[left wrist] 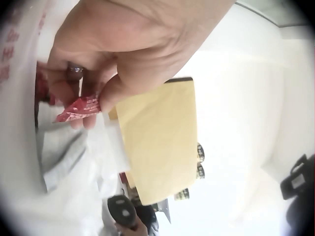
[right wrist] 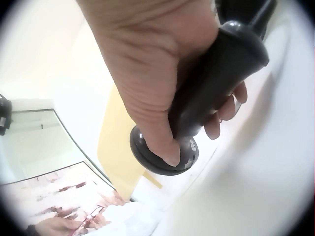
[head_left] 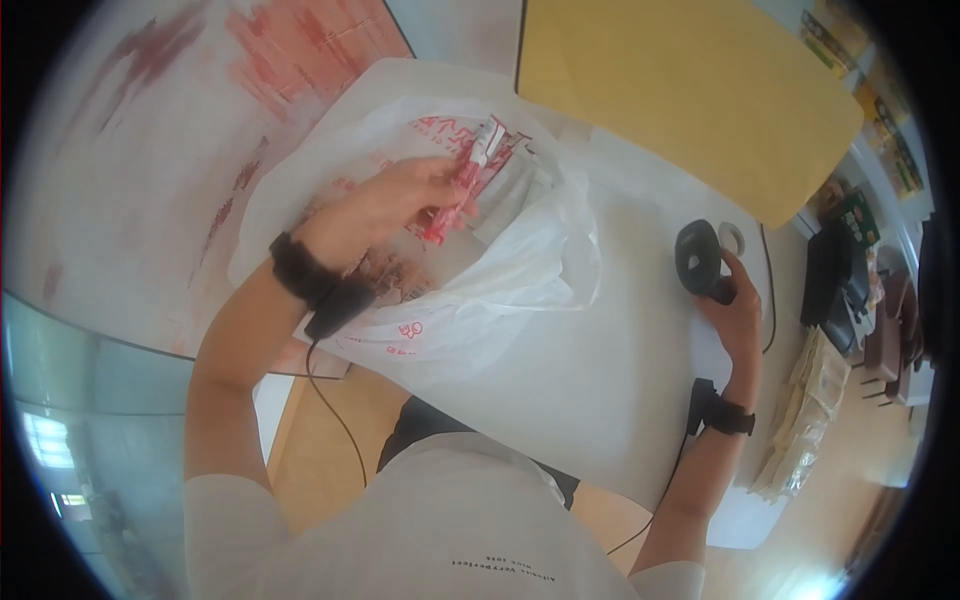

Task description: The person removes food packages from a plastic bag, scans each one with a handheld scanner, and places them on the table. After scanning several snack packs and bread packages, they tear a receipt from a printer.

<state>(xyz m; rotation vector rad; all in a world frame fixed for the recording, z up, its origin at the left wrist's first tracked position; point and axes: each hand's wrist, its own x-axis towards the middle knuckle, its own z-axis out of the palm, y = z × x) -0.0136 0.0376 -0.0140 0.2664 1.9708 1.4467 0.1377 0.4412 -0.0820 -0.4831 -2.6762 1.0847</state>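
Note:
My left hand (head_left: 395, 195) pinches a red-and-white snack packet (left wrist: 81, 109) between thumb and fingers. It is over the mouth of a white plastic bag (head_left: 525, 265) with red print, which stands open on the table. Inside the bag lie brown-and-red packaging (head_left: 400, 275) and a pale grey-white item (head_left: 515, 200). On the other side, my right hand (head_left: 735, 310) grips the handle of a black barcode scanner (right wrist: 216, 73). The scanner's wide head (head_left: 697, 256) points up toward the head camera, and the thumb lies along its neck in the right wrist view.
A white tape roll (head_left: 733, 238) lies just beyond the scanner on the white table (head_left: 620, 370). A yellow board (head_left: 680, 90) stands at the back. To the right are a black bag (head_left: 838, 275) and stacked pale packages (head_left: 805, 410). A red-streaked painted panel (head_left: 150, 180) is at left.

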